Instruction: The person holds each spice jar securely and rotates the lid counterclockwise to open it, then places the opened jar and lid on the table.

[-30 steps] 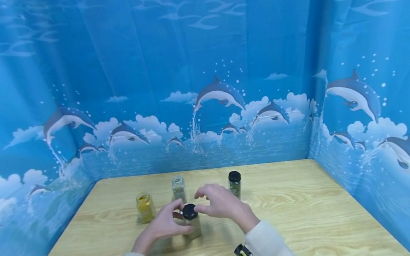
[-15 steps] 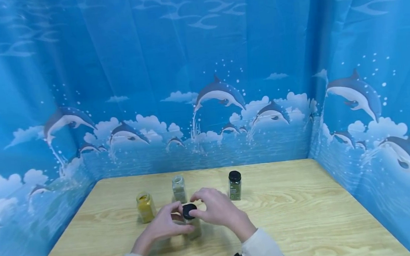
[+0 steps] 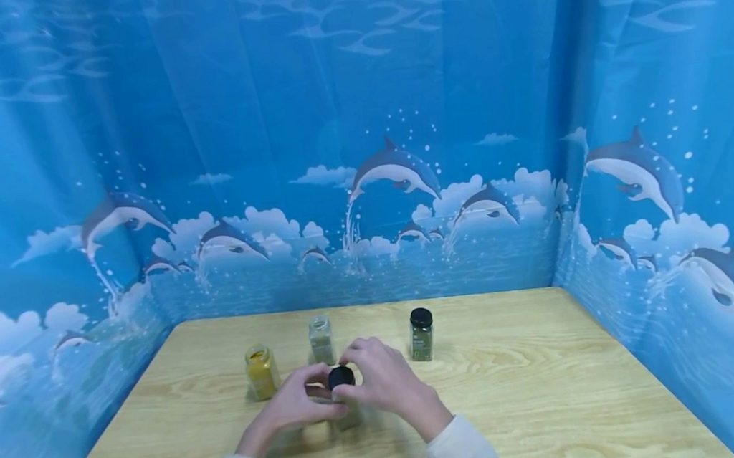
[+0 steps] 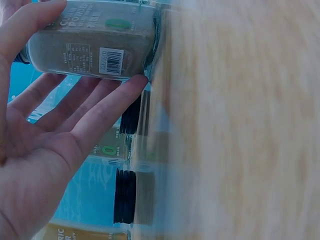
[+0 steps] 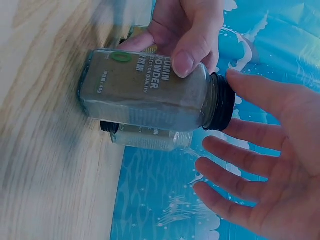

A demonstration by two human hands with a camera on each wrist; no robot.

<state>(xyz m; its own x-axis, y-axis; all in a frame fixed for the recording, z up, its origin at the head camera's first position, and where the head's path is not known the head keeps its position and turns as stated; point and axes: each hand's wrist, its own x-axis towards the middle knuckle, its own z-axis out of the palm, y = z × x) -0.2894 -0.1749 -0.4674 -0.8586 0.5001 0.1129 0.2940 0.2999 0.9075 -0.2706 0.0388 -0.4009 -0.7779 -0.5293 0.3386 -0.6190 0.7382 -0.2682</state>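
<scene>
Your left hand [image 3: 292, 403] grips the clear square glass jar of grey-brown powder [image 5: 135, 97], your right hand [image 3: 387, 380] pinching its round black cap [image 5: 223, 102] above that grip; uncapping appears underway, calling next for a steady twist.

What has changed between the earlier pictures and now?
The right hand moved slightly left, its thumb and forefinger closing in on the black lid of the cumin jar. The left hand still holds that jar; the yellow jar, pale jar and green jar stayed in place.

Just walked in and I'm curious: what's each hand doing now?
Left hand: closed, holding the cumin powder jar.
Right hand: closed, pinching its black lid.
</scene>
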